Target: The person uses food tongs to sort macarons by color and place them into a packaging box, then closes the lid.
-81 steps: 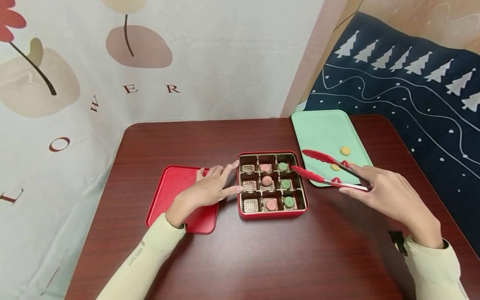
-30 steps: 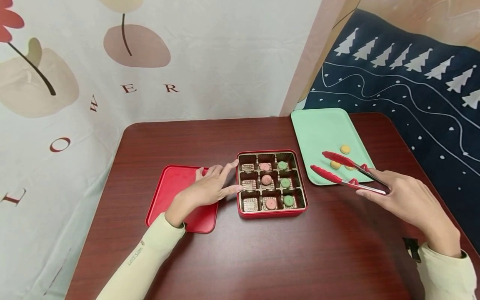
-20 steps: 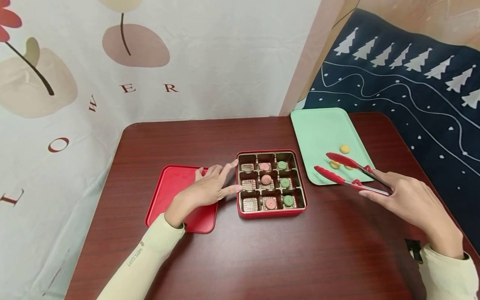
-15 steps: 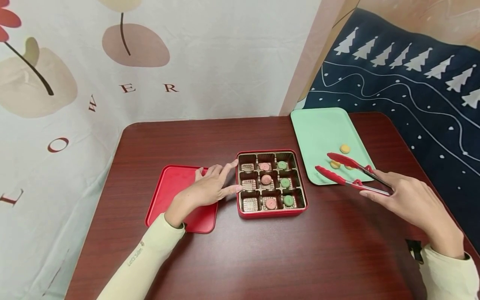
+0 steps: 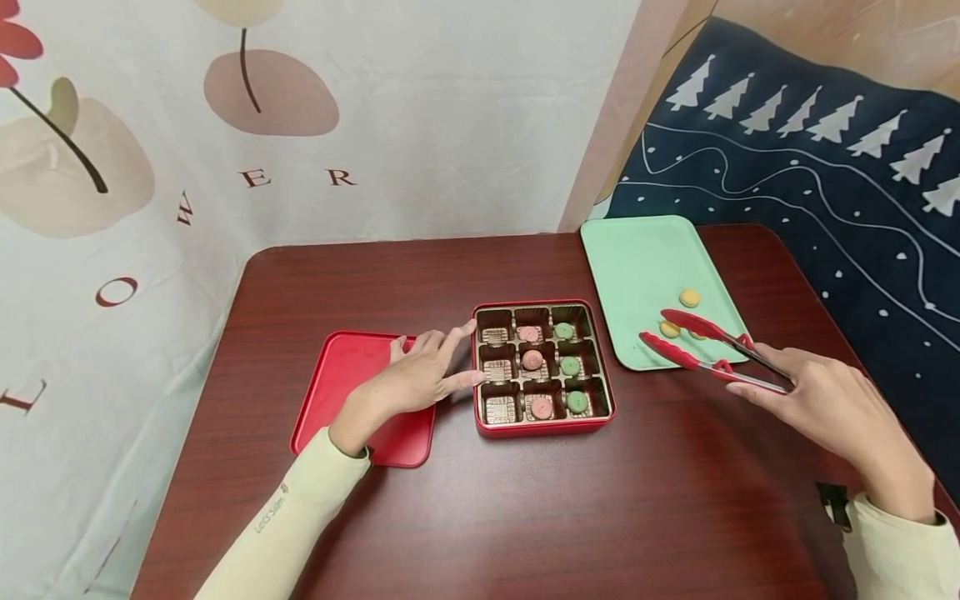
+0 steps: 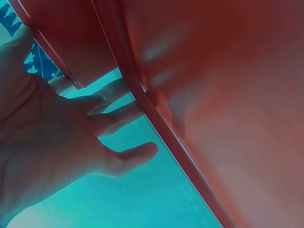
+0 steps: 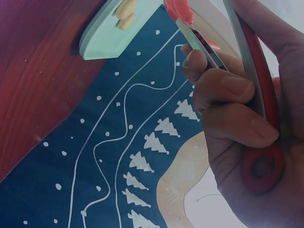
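Note:
My left hand (image 5: 416,379) touches the left edge of a red tin (image 5: 543,430) with its thumb and forefinger, its fingers mostly straight. In the tin's dark divided insert, pink macarons (image 5: 532,360) fill the middle column and green macarons (image 5: 570,367) the right one. The left column's compartments hold nothing. My right hand (image 5: 832,400) grips red-tipped metal tongs (image 5: 671,351), their arms spread apart over the near part of a mint-green tray (image 5: 637,267). Yellow macarons (image 5: 690,297) lie on that tray, some close to or partly behind the tongs. The right wrist view shows fingers curled round the tongs' handle (image 7: 259,71).
A red lid (image 5: 345,375) lies to the left of the tin, partly under my left hand. The brown table (image 5: 375,283) meets a white printed cloth (image 5: 450,150) at the back. A dark blue cloth with white trees (image 5: 810,192) hangs on the right.
My right hand has moved the spread tongs from the tin's right edge rightward over the tray, slowing lately. My left hand has stayed at the tin's left edge.

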